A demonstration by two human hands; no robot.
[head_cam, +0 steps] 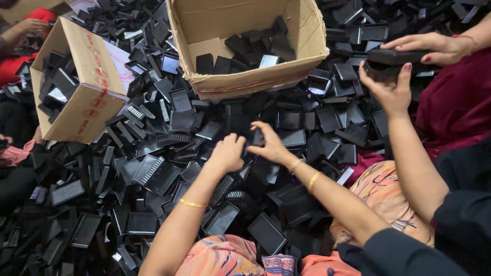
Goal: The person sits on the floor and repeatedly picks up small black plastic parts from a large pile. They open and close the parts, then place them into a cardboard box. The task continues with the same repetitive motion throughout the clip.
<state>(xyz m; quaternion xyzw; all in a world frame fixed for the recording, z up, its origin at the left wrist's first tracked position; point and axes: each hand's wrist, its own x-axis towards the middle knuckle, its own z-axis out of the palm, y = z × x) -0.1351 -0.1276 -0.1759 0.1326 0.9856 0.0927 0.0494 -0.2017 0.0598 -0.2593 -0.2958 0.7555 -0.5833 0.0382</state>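
1. Heap [169, 153] first: black plastic trays and comb-like pieces lie tangled in a loose pile that covers everything below me. I judge any pull on 1 piece could drag its neighbours along or send them sliding toward my lap, because nothing sits flat.

2. Boxes next: the large open carton [215, 23] stands just beyond my hands with black pieces inside, and a 2nd carton [84, 97] lies tipped at far left. The tipped one could spill more into the pile if nudged.

3. Neighbour's reach: another person's 2 hands [409, 66] hold a stack of black pieces at upper right, close to my right arm. I judge an elbow bump could knock that stack loose.

4. My own hands: the left hand [227, 153] is curled into a loose fist, knuckles up, resting on the pile; I cannot tell whether it encloses a piece. The right hand [271, 145] pinches a small black piece [257, 137] between thumb and fingertips, just above the pile and right beside the left fist. That pinch looks shallow, so the piece could slip and vanish among identical ones.
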